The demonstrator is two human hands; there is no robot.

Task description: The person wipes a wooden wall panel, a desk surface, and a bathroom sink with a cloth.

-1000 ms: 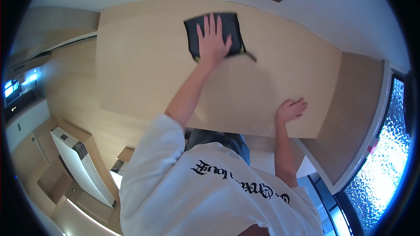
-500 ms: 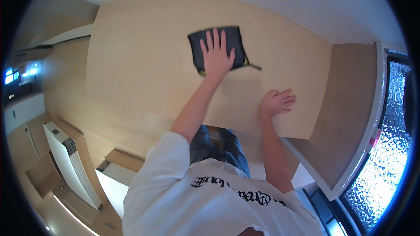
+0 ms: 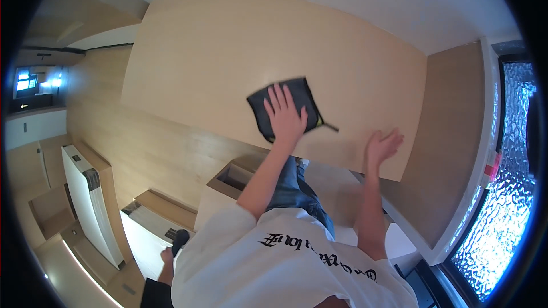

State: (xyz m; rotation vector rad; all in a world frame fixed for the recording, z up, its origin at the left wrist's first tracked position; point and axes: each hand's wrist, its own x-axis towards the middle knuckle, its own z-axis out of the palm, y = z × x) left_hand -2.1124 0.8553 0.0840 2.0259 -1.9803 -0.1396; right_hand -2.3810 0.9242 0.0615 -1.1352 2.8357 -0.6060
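**Wipe pass in hand: cloth near the tabletop's front edge**

Left-hand fingers [image 3: 278, 98] are spread and laid flat on a dark cloth [image 3: 285, 107], palm pressing it down on the pale wood tabletop [image 3: 228, 57]. No pinch, no bunching: the left hand [image 3: 283, 115] covers the middle of the cloth, dark corners showing around it. A thin dark tag or strap [image 3: 330, 128] trails off the cloth's right corner.

The cloth sits near the tabletop's front edge, right of its centre, well apart from the far edge at the wall.

Right hand [image 3: 381, 145] is open, fingers loosely spread, at the front edge to the right of the cloth and apart from it. It looks like a brace, but I can't tell whether the palm bears on the wood or hovers just over it. It holds nothing.

Judgement on the step: mid-wipe, with the cloth at the near end of a stroke.

The next move calls for:
- steady flat pressure so the cloth slides rather than rolls under the palm
- watching the front edge, since the cloth is close enough to slip over it
- keeping the trailing strap from folding under

Around: brown side panel [image 3: 451, 137] right of the tabletop, frosted glass window [image 3: 508, 154] beyond it, white wall [image 3: 371, 0] behind.
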